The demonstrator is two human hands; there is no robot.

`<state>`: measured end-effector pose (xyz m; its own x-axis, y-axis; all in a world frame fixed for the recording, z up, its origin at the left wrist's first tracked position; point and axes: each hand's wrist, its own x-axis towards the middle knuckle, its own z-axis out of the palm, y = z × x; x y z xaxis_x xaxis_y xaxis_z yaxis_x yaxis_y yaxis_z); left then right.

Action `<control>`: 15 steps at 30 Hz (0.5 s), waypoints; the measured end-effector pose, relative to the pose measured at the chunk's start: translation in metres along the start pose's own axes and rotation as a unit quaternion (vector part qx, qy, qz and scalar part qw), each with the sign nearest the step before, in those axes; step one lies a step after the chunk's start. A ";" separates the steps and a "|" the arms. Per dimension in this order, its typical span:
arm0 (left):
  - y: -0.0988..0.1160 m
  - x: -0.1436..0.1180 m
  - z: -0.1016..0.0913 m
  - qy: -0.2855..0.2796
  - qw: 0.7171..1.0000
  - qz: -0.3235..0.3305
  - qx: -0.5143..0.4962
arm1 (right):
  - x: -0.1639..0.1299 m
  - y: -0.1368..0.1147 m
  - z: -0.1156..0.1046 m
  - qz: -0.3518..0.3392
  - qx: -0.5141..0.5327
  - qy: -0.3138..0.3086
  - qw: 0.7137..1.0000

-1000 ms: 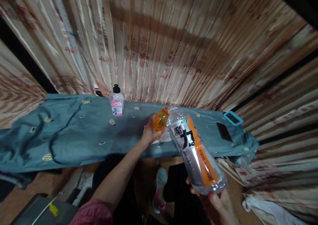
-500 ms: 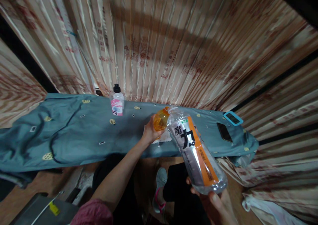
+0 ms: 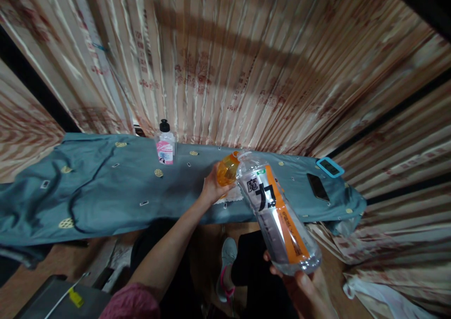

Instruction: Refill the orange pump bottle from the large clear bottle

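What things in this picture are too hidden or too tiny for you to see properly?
- Right hand, head view: the big bottle and the bottom edge hide most of it.
- Orange bottle: left hand and the big bottle cover its lower part and mouth.
- White cloth: mostly hidden behind the hand and bottle.
- Small bottle: label print too small to read.
- Two phones: screens too small and dark to tell.

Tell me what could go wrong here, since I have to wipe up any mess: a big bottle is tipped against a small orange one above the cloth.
The large clear bottle, tilted neck-down in the right hand, may miss the small orange bottle held by the left hand; spilled liquid could soak the blue cloth. The dark phone lies close by and could get splashed.
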<state>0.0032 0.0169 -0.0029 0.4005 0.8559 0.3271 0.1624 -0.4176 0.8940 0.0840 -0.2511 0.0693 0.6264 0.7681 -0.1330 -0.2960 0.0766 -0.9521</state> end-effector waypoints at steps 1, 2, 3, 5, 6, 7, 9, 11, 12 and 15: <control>0.001 0.000 0.000 0.001 1.000 0.006 -0.009 | 0.000 0.000 0.000 0.000 -0.001 -0.001 1.000; 0.001 0.000 -0.001 0.002 1.000 0.012 -0.018 | 0.000 0.000 0.000 0.000 -0.003 -0.002 1.000; 0.001 -0.001 -0.001 0.002 1.000 0.017 -0.025 | 0.000 0.000 -0.001 0.000 -0.005 -0.003 1.000; 0.001 -0.001 -0.001 0.001 0.999 0.022 -0.032 | 0.000 0.000 -0.001 0.002 -0.008 -0.003 1.000; 0.000 -0.001 -0.001 0.000 0.999 0.023 -0.033 | 0.000 0.000 -0.001 0.002 -0.008 -0.002 1.000; 0.000 -0.002 -0.001 0.000 0.999 0.022 -0.036 | 0.000 0.000 -0.002 0.002 -0.007 -0.003 1.000; 0.000 -0.002 -0.001 0.002 0.999 0.022 -0.042 | 0.001 0.001 -0.003 0.003 -0.010 -0.007 1.000; 0.000 -0.002 -0.001 0.002 0.999 0.021 -0.047 | 0.001 0.001 -0.003 0.002 -0.015 -0.008 1.000; 0.000 -0.002 -0.001 0.002 0.999 0.021 -0.048 | 0.001 0.001 -0.003 0.000 -0.015 -0.007 1.000; 0.002 -0.002 -0.001 0.003 0.999 0.015 -0.045 | 0.000 0.000 -0.001 -0.009 -0.011 -0.004 1.000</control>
<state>0.0022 0.0149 -0.0019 0.3981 0.8456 0.3556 0.0695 -0.4143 0.9075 0.0852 -0.2517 0.0687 0.6255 0.7718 -0.1145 -0.2686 0.0752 -0.9603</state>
